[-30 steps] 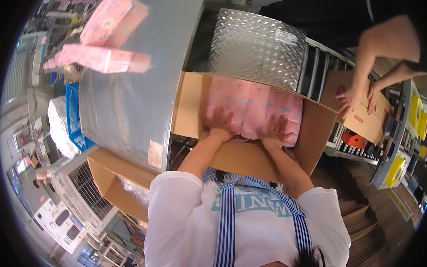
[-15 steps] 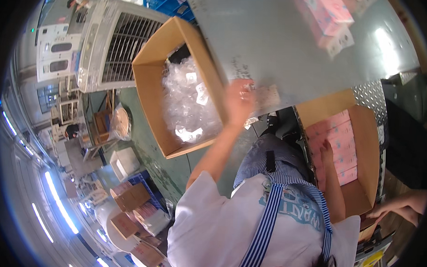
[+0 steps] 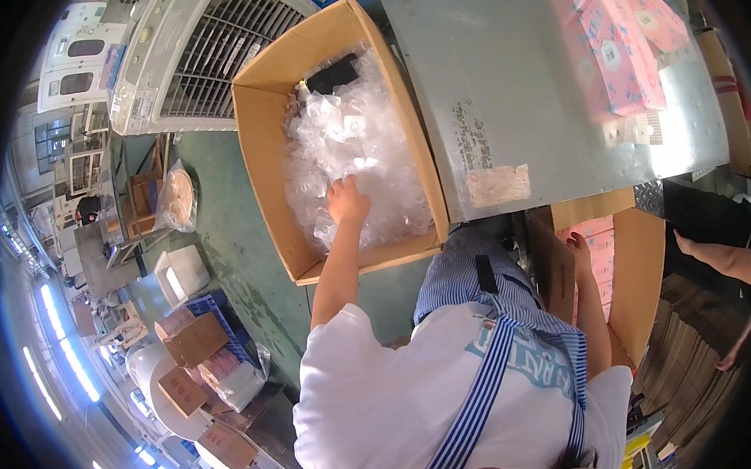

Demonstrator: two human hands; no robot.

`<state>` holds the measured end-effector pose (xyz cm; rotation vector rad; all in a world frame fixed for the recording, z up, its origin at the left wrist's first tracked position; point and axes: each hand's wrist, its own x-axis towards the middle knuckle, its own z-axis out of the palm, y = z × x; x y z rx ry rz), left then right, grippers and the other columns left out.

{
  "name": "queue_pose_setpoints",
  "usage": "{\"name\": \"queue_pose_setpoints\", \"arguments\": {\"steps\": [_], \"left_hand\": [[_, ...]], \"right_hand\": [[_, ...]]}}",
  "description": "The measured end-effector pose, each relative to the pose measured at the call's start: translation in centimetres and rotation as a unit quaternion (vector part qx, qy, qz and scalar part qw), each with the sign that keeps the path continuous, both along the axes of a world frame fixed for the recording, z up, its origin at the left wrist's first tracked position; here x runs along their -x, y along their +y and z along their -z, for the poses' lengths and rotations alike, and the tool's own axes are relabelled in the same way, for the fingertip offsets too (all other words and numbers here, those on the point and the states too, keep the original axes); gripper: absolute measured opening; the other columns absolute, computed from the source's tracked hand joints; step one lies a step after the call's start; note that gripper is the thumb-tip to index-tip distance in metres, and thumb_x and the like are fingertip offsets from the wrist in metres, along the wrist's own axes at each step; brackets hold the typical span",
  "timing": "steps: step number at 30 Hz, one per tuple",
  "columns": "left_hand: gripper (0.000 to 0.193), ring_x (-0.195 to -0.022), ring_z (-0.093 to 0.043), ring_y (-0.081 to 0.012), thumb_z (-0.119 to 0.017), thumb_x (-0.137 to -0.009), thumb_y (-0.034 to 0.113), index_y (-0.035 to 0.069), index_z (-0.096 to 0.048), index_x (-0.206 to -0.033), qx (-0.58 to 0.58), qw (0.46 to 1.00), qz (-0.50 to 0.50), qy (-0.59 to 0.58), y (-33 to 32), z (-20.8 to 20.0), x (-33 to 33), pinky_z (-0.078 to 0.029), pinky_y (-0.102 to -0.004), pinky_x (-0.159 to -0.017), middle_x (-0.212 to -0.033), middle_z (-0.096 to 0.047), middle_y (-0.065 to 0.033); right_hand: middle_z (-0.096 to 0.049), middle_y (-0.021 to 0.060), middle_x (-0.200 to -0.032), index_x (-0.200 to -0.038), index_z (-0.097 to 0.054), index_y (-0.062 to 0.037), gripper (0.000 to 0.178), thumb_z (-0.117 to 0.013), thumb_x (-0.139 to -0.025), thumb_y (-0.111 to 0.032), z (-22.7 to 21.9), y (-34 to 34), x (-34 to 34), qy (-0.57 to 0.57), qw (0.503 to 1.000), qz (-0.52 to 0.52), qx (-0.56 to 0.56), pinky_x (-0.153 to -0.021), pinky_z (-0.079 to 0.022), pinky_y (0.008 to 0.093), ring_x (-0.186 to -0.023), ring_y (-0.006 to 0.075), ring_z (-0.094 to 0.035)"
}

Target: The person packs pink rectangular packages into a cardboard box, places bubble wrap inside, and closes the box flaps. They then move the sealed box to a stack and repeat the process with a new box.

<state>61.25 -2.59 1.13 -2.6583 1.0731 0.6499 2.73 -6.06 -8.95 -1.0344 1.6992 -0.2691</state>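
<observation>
Green floor point(image 3: 227, 229) | L hand point(image 3: 347, 202) open on plastic bags point(image 3: 354, 143) | R hand point(image 3: 579, 250) unclear

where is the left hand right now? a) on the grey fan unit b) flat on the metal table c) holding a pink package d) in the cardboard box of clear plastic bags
d: the left hand reaches down into the open cardboard box, resting on the heap of clear plastic bags inside it.

pink packs point(image 3: 626, 45), brown carton point(image 3: 266, 156), striped apron point(image 3: 477, 395)

The left hand's point(image 3: 347, 202) fingertips sink among clear plastic bags point(image 3: 354, 143), grip unclear.
</observation>
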Motion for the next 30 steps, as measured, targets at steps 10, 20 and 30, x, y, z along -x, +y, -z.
{"name": "queue_pose_setpoints", "arguments": {"steps": [10,20,30], "left_hand": [[0.041,-0.096,-0.061,-0.0290,-0.055,-0.080,0.001,0.019,-0.045,-0.115,0.525,0.737,-0.383,0.184,4.7,-1.7,-5.8,-0.052,-0.0398,-0.066,-0.113,-0.059,-0.0095],[0.060,-0.110,-0.056,-0.0391,-0.056,-0.075,-0.001,0.017,-0.040,-0.130,0.239,0.478,-0.144,0.833,-6.6,-11.1,20.5,-0.058,-0.0471,-0.076,-0.127,-0.049,-0.0225],[0.061,-0.129,-0.038,-0.0417,-0.044,-0.085,0.006,0.011,-0.027,-0.143,-0.175,0.394,-0.105,0.896,-7.9,-11.7,43.7,-0.035,-0.0619,-0.101,-0.141,-0.036,-0.0238]], "right_hand": [[-0.058,0.0199,-0.119,-0.122,-0.052,0.0035,0.045,-0.059,-0.084,-0.020,-2.9,0.6,-2.4,0.023,0.996,-0.075,0.030,-0.091,-0.045,0.0359,-0.108,0.0297,-0.057],[-0.058,0.0136,-0.115,-0.118,-0.057,-0.0026,0.038,-0.064,-0.084,-0.018,-21.1,-1.0,-12.7,-0.244,0.937,0.069,0.241,-0.085,-0.048,0.0352,-0.102,0.0232,-0.058],[-0.065,0.0087,-0.091,-0.107,-0.058,0.0003,0.030,-0.064,-0.088,-0.022,-15.6,8.0,6.2,-0.048,0.934,0.292,0.199,-0.071,-0.050,0.0294,-0.076,0.0160,-0.061]]}}
